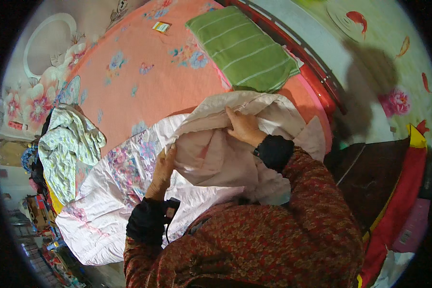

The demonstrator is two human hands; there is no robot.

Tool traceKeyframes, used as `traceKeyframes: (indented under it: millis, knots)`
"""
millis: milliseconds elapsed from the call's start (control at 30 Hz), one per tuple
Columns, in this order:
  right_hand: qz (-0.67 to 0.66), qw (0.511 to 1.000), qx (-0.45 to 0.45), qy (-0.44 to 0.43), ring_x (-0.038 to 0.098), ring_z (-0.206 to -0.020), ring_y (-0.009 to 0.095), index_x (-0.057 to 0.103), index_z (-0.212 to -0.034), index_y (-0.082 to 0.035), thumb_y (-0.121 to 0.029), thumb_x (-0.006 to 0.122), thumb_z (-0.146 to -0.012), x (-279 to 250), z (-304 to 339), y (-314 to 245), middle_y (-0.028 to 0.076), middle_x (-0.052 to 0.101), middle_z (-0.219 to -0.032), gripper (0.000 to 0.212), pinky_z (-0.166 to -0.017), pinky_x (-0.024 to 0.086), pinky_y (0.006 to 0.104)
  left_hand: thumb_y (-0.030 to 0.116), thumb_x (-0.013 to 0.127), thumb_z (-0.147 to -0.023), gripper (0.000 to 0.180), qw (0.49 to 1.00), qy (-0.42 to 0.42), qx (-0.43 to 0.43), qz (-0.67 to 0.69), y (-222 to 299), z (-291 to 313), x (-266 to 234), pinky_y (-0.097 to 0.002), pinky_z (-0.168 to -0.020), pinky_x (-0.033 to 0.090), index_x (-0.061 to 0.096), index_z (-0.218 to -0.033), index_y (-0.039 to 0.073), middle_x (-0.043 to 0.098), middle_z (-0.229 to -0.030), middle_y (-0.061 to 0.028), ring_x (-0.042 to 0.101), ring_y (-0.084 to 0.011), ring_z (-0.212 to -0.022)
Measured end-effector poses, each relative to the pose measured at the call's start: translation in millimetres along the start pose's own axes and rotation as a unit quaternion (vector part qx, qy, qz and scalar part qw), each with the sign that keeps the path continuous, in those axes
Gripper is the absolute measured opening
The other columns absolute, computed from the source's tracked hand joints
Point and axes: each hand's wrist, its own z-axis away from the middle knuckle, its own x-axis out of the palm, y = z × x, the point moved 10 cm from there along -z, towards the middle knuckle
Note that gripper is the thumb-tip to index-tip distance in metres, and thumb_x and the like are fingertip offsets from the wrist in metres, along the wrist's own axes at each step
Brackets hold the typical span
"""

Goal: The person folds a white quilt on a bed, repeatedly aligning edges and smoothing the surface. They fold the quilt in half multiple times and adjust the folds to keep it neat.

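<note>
A pale pink quilt cover [211, 161] with a printed floral patch lies bunched across the near part of the bed, its plain inner side showing in the middle. My left hand [163, 171] pinches its edge at the left of the folded-back part. Farther to the right, my right hand [245, 127] grips the upper fold, the index finger lying along the cloth and some fingers hidden by it. Between both hands the fabric sags in loose creases. The cover's white and floral side spreads out to the lower left.
An orange floral bedsheet [144, 91] covers the bed. A green striped pillow [245, 50] rests by the red bed rail [316, 72]. A crumpled white-green patterned cloth [70, 146] lies at the left edge, and a small card [162, 27] at the far end.
</note>
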Motion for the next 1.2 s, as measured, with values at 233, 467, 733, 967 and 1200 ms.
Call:
traceKeyframes:
  millis: [233,467,733,967,1200]
  knots:
    - [-0.431,0.87,-0.005,0.242,0.054,-0.108,0.024,0.058,-0.117,-0.009,-0.028,0.039,-0.093,-13.6,-101.6,94.2,0.014,0.059,-0.115,0.035,-0.09,0.042,0.0387,0.044,0.042,-0.095,0.049,0.97,-0.133,0.099,0.178,163.6,-81.9,56.7,-0.0306,-0.082,0.043,0.051,-0.12,0.003,0.057,-0.106,-0.0089,0.054,-0.0149,-0.095]
    - [-0.295,0.862,0.149,0.384,0.056,-0.085,0.021,0.059,-0.105,0.003,-0.035,0.044,-0.093,-150.0,-62.2,318.5,0.01,0.06,-0.092,0.042,-0.07,0.046,0.0361,0.042,0.05,-0.091,0.07,0.91,-0.202,0.359,0.045,242.2,-54.1,107.4,-0.0407,-0.106,0.028,0.023,-0.143,0.003,0.034,-0.14,-0.0166,0.035,-0.0282,-0.129]
    - [-0.697,0.616,0.342,0.132,0.059,-0.077,0.02,0.045,-0.125,-0.01,-0.053,0.055,-0.085,64.3,83.3,304.3,0.006,0.06,-0.096,0.059,-0.072,0.049,0.0346,0.04,0.067,-0.076,0.075,0.824,-0.084,0.255,-0.498,-81.3,-7.9,26.3,-0.0451,-0.103,0.032,0.039,-0.132,0.0,0.041,-0.132,-0.0229,0.037,-0.0379,-0.125]
    - [-0.547,0.807,0.205,0.083,0.058,-0.084,0.022,0.053,-0.118,-0.001,-0.044,0.061,-0.082,34.3,44.4,225.4,0.01,0.061,-0.096,0.056,-0.08,0.046,0.0336,0.055,0.068,-0.068,0.092,0.825,-0.013,0.03,-0.564,-205.2,79.9,-18.8,-0.0554,-0.106,0.019,0.033,-0.138,0.008,0.027,-0.142,-0.0242,0.025,-0.0403,-0.133]
    - [-0.466,0.844,0.089,0.251,0.057,-0.088,0.022,0.057,-0.107,0.002,-0.029,0.062,-0.083,-86.0,-29.8,150.9,0.011,0.061,-0.096,0.04,-0.078,0.043,0.0338,0.059,0.072,-0.061,0.097,0.796,-0.06,0.143,-0.585,-194.7,94.4,5.5,-0.0562,-0.107,0.017,0.035,-0.138,0.013,0.028,-0.142,-0.023,0.023,-0.0401,-0.133]
